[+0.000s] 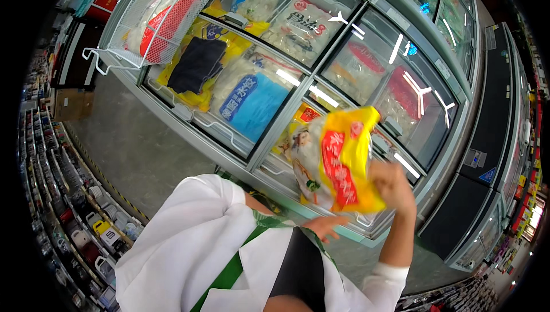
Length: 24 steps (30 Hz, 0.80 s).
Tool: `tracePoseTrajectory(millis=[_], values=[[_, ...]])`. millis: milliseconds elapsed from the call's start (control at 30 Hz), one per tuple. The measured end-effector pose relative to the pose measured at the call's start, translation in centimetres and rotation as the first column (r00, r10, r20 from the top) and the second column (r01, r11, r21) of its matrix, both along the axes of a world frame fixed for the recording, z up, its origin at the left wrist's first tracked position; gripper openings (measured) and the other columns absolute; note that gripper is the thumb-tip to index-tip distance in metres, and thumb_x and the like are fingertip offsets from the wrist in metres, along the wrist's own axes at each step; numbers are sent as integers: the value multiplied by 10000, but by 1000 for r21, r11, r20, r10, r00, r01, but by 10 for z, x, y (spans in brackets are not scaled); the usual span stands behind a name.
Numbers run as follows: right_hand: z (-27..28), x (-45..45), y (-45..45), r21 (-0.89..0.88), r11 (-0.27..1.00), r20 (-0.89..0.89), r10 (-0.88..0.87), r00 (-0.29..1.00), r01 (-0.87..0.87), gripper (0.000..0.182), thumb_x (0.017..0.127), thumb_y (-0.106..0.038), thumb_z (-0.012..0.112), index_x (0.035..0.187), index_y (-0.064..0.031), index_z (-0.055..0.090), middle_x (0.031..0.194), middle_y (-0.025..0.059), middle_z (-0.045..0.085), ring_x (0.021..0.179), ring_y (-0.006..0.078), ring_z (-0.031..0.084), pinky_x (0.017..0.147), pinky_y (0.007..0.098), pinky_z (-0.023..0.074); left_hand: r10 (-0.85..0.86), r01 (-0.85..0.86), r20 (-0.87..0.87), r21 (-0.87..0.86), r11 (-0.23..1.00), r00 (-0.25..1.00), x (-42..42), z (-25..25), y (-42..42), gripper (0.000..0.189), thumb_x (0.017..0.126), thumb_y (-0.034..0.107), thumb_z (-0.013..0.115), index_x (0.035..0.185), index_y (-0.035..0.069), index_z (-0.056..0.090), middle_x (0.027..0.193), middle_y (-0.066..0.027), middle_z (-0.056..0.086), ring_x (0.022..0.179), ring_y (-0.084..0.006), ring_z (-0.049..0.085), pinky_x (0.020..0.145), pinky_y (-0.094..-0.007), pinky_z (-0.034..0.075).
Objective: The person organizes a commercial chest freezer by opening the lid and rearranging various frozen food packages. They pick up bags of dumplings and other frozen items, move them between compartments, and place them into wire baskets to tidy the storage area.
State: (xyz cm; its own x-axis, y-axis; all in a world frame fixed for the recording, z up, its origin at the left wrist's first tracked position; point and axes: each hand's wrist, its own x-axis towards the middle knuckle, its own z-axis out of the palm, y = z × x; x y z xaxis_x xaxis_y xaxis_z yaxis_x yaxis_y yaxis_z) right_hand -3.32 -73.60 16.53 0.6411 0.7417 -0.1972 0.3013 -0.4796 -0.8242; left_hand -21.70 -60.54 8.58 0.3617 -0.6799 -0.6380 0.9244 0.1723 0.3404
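Note:
My right hand (391, 185), slightly blurred, grips the right edge of a yellow and clear plastic bag of frozen food (339, 161) with a red label. The bag is raised over the front right part of a glass-topped chest freezer (281, 116). My left hand (326, 227) is below the bag near the freezer's front edge, its fingers apart and nothing seen in it. Under the glass at centre left lies a blue and clear frozen food bag (258, 101), beside yellow bags. A dark cloth (197, 65) lies at the freezer's front left.
A white wire basket (122, 39) with a red and clear bag (165, 28) sits at the freezer's left end. A dark freezer cabinet (485, 127) stands to the right. Shelves of household goods (99, 230) line the left, with a cardboard box (71, 105) on the floor.

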Motion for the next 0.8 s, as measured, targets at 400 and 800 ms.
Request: tracePoseTrajectory(millis=[400,800], values=[[-175,-87,36,-211,813,432,-420,798,542,235,712,-92,626,936,-44,575,1108,182,504,1007,340,486,835,440,396,-634,-652,650,701,289,419,97,-116,81,461,755,230,638,1166,98,475,1275,-194,333,1195,-395,303,945,-455,326],[-287,20,62,-348,744,326,-474,818,570,540,822,-400,481,1271,-108,420,1337,180,343,1233,350,312,1035,414,229,-869,-311,343,921,236,357,211,-153,87,749,655,560,628,1277,197,423,1374,-187,262,1286,-364,213,981,-423,338]])
